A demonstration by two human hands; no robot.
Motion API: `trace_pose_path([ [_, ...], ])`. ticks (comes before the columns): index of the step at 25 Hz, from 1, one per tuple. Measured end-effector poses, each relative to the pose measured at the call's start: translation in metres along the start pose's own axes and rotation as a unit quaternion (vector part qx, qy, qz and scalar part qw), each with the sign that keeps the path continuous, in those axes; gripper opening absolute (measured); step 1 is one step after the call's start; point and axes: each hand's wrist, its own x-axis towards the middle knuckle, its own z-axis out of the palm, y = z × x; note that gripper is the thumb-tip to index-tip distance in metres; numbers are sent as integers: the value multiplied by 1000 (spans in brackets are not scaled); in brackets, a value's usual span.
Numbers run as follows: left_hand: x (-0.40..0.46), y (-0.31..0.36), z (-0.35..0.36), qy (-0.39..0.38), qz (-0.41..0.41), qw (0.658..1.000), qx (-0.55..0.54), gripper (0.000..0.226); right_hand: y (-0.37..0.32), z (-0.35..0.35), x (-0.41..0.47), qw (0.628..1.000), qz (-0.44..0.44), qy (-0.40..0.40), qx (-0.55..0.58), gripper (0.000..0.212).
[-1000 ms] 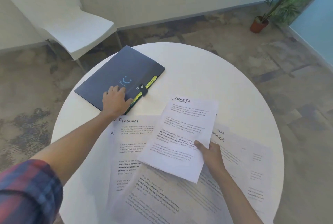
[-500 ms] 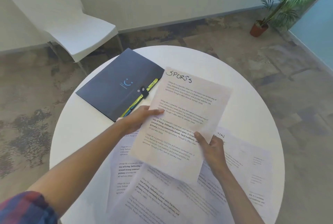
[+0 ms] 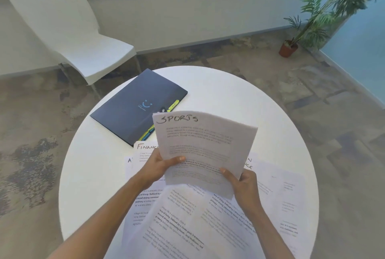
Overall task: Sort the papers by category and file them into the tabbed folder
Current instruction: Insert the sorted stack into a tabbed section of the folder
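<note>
A white printed sheet headed "SPORTS" in black handwriting (image 3: 205, 148) is held up above the middle of the round white table (image 3: 260, 113), tilted back with its heading edge highest and farthest from the person, so its long axis runs from the hands toward the far rim. The paper is thin and flexible; its top edge curves in a soft arch. The left hand (image 3: 158, 167) grips the sheet's lower left edge, thumb curled over the front and fingers hidden behind. The right hand (image 3: 243, 186) pinches the lower right corner, thumb on the printed face and the rest of the fingers behind.

Below the sheet, other white printed pages (image 3: 187, 223) lie fanned and overlapping on the tabletop; one headed "FINANCE" (image 3: 145, 150) shows just left of the held sheet, partly covered by it and by the left hand. Past these, the dark blue flat folder with a small light-blue smile mark (image 3: 133, 109) lies closed on the far left part of the table, set diagonally, with yellow and blue tabs (image 3: 174, 105) sticking out along its right edge. The held sheet's upper left corner hides part of that edge.

Beyond the table stand a smooth white moulded chair (image 3: 83, 36) at the left and a green leafy plant in a terracotta pot (image 3: 288, 49) at the far right, on mottled brown-grey flooring
</note>
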Motion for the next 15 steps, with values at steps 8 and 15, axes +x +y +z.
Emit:
trace_pose_path([
  [8, -22, -22, 7, 7, 1, 999, 40, 37, 24, 1, -22, 1000, 3, -9, -29, 32],
  [15, -12, -18, 3, 28, -39, 999, 22, 22, 16, 5, -7, 998, 15, 22, -59, 13],
])
